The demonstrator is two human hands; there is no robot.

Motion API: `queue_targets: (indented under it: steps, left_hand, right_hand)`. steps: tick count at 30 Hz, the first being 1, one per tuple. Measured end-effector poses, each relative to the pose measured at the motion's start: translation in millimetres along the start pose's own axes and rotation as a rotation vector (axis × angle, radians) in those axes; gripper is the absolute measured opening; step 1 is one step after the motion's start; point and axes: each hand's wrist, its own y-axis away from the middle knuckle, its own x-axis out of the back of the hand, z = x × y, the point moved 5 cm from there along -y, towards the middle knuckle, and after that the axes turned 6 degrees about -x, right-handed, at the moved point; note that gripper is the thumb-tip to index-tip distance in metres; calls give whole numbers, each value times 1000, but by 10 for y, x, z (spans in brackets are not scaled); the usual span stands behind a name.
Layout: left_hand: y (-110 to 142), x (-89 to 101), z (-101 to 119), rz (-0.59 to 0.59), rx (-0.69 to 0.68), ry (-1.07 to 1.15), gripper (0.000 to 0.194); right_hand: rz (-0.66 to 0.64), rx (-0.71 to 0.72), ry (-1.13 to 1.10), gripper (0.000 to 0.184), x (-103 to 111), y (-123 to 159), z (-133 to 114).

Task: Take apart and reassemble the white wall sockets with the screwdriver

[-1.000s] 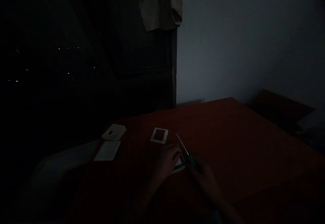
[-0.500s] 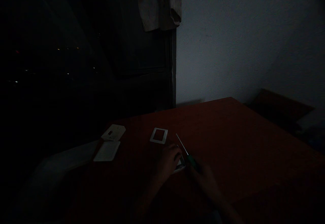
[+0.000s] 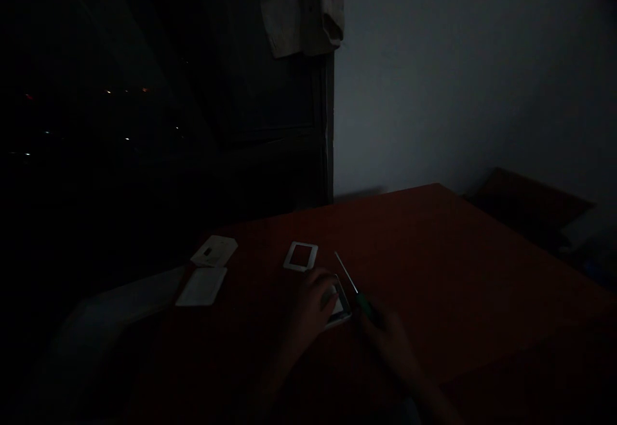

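My right hand (image 3: pixel 391 341) is closed around the green handle of a screwdriver (image 3: pixel 359 299). Its thin metal shaft points up and to the left, above the table. My left hand (image 3: pixel 313 299) lies over the left part of a small flat device (image 3: pixel 343 312) with a pale rim and a white patch inside. Thumb and fingers of this hand are curved and apart; darkness hides exactly where they touch. Just beyond the left hand, a white square frame (image 3: pixel 288 263) with an open middle lies flat.
On the left of the reddish-brown table (image 3: pixel 434 264) lie a pale panel with a dark slot (image 3: pixel 222 253) and a white plate (image 3: pixel 200 287). Beyond stand a dark window (image 3: pixel 120 174) and a wall (image 3: pixel 434 90). A cloth (image 3: pixel 299 13) hangs above.
My left hand has drawn slightly back to the left, and more of the device's inside shows. My right hand and the screwdriver stay almost where they were.
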Motion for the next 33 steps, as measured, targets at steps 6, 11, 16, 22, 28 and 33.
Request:
queue_targets:
  steps: [6,11,16,22,28,33]
  left_hand:
    - [293,43,-237,-2,59,92,49]
    - [394,-29,-347,-17,102,207,56]
    - [396,-50,-371,19,108,248,57]
    - [415,-38,-362,25,86,235,59]
    - [419,-28,-330,28,86,234,58]
    - [419,-5,-312,39,57,191,58]
  right_hand:
    - [47,-123,-77,43,154,-5,-15]
    - [52,-69,73,47,515,-41,-254]
    - [-138,128,198,42,820,-86,-656]
    - [100,283,289,35,1109,-104,-1110]
    - [252,351,122,45,1047,-158,-1357]
    - [221,394,212,26,865,-247,-1341]
